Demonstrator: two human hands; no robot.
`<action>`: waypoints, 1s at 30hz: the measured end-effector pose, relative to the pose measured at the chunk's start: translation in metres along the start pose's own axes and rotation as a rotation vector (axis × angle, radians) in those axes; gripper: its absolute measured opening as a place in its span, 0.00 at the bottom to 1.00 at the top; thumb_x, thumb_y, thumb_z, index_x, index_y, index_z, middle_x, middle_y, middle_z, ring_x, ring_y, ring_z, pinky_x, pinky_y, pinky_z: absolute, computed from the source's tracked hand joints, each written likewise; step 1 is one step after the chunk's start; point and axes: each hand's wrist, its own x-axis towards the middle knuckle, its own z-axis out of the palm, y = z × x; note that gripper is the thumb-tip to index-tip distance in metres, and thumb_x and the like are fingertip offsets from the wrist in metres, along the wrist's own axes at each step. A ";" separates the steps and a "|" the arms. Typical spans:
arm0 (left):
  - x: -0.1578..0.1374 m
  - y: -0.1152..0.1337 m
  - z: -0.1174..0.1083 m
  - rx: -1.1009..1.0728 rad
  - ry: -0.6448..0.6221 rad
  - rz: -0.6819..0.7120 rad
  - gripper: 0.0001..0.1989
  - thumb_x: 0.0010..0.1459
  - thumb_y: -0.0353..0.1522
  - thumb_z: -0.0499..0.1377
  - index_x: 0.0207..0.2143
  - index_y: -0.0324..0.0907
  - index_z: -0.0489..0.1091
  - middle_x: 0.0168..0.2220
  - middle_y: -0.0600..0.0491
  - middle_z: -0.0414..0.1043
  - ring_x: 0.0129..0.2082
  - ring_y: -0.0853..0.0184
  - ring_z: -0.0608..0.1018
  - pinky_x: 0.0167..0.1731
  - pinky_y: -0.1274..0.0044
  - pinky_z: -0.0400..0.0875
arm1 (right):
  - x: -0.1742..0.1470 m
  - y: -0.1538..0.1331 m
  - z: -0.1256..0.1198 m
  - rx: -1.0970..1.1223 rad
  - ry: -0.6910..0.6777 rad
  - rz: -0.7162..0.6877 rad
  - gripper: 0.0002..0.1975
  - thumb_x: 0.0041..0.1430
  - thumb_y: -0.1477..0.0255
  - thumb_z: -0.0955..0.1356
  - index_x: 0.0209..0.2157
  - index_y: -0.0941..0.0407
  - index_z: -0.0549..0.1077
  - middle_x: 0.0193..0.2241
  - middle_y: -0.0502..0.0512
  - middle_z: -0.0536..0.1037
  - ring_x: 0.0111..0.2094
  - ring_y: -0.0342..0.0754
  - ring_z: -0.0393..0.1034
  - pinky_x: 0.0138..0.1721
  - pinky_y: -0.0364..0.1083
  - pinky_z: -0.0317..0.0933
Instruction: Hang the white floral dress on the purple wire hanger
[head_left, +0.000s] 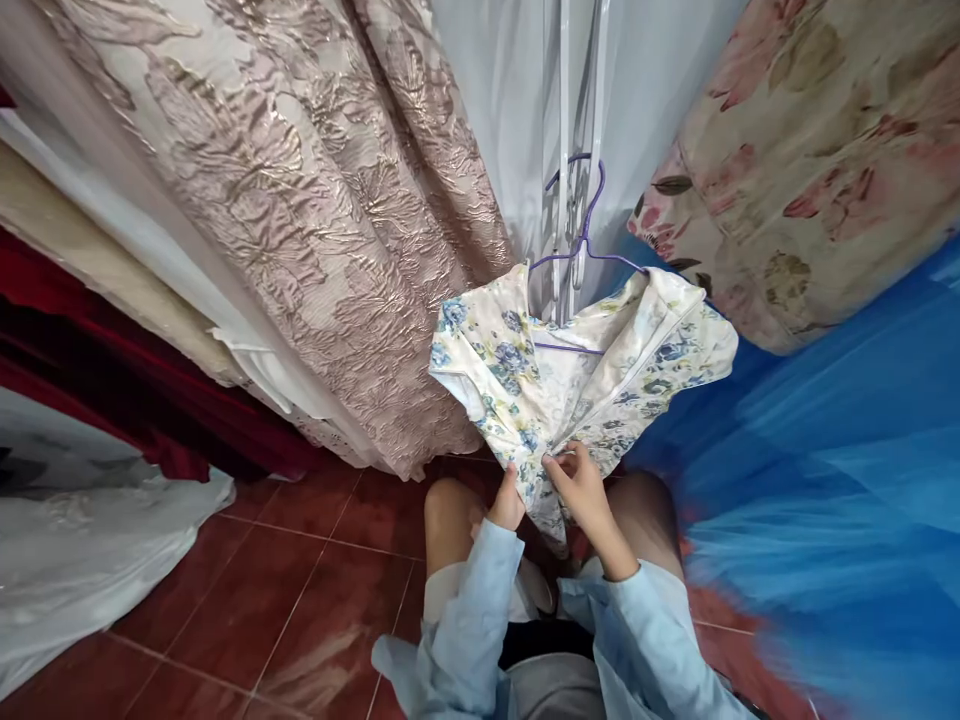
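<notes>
Right hand (pixel 585 492) pinches floral garment (pixel 510 365); left hand (pixel 508 505) clasps its edge, fingers hidden behind. Beyond both: purple hanger (pixel 584 243), ends covered.

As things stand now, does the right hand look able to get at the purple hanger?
Probably yes: the top of the purple hanger shows above the floral garment. The right hand is at that garment's front, so it would likely have to leave that spot first.
</notes>
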 end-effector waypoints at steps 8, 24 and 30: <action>0.006 -0.024 0.016 0.365 0.199 0.320 0.27 0.49 0.39 0.71 0.51 0.38 0.74 0.50 0.44 0.79 0.55 0.55 0.78 0.58 0.68 0.70 | -0.023 0.004 0.002 0.183 -0.065 0.084 0.23 0.62 0.48 0.65 0.40 0.55 0.69 0.19 0.46 0.71 0.15 0.44 0.60 0.19 0.43 0.52; 0.011 -0.003 -0.005 0.692 0.008 0.265 0.31 0.47 0.28 0.64 0.57 0.41 0.68 0.57 0.44 0.73 0.67 0.52 0.66 0.69 0.61 0.55 | -0.011 0.003 -0.014 -0.153 -0.156 -0.135 0.19 0.65 0.58 0.63 0.24 0.54 0.63 0.19 0.46 0.64 0.23 0.44 0.60 0.28 0.43 0.51; -0.003 -0.013 -0.004 0.940 0.493 1.021 0.31 0.53 0.30 0.64 0.59 0.40 0.61 0.63 0.37 0.60 0.66 0.53 0.63 0.66 0.60 0.56 | -0.007 -0.003 -0.016 -0.400 -0.154 -0.203 0.16 0.61 0.65 0.63 0.20 0.54 0.63 0.18 0.48 0.66 0.22 0.44 0.61 0.29 0.43 0.48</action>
